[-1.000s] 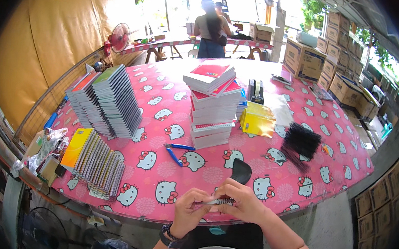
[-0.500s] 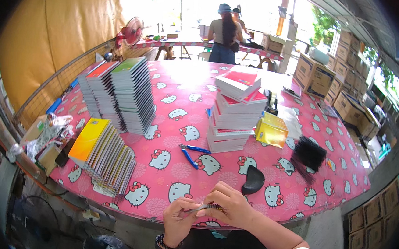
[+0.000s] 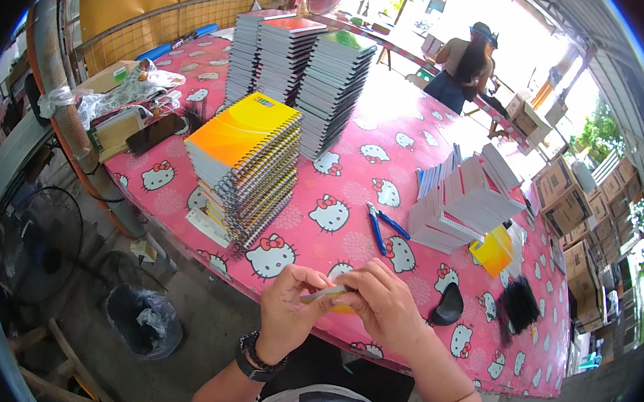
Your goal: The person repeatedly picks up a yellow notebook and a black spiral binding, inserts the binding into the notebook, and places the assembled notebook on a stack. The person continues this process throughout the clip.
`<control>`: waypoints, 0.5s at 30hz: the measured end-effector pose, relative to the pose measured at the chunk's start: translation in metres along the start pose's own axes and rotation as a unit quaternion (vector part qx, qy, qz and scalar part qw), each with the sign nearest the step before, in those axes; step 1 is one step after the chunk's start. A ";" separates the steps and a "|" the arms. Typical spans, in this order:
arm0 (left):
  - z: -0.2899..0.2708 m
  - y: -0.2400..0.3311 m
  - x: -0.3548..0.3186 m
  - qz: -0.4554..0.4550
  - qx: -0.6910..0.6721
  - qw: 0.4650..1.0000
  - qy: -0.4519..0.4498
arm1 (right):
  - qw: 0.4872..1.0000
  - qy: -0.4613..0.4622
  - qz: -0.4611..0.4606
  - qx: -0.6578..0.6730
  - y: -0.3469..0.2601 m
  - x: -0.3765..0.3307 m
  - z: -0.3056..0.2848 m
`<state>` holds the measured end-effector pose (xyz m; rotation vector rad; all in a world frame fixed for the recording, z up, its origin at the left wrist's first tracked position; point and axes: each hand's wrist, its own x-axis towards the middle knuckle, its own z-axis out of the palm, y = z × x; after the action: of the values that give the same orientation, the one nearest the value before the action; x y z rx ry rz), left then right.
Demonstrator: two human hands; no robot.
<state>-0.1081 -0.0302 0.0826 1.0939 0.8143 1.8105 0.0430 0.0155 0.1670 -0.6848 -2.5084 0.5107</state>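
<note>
one stack of yellow spiral notebooks (image 3: pixel 244 131) stands beyond the left hand (image 3: pixel 290 304) and to its left, while that hand pinches the left end of a thin booklet (image 3: pixel 322 295). the booklet sits between both hands, its visible edge slanting up rightward, its full long axis hidden, and the right hand (image 3: pixel 383 304) grips its other end; right of that hand lies a black half-round piece (image 3: pixel 448 305).

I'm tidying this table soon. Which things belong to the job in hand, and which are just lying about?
Likely the job's: booklet in left hand and right hand; yellow notebooks; black coils; pliers.

Likely just lying about: crumpled plastic; boxes; floor fan; bagged bin.
</note>
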 end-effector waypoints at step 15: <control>-0.119 0.082 0.161 0.179 0.496 0.826 0.201 | 0.899 0.303 0.053 0.312 0.088 0.205 0.038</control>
<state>-0.2847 0.0672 0.1614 1.5836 2.0761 1.9608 -0.0999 0.1912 0.1671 -0.5997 -1.5976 0.9213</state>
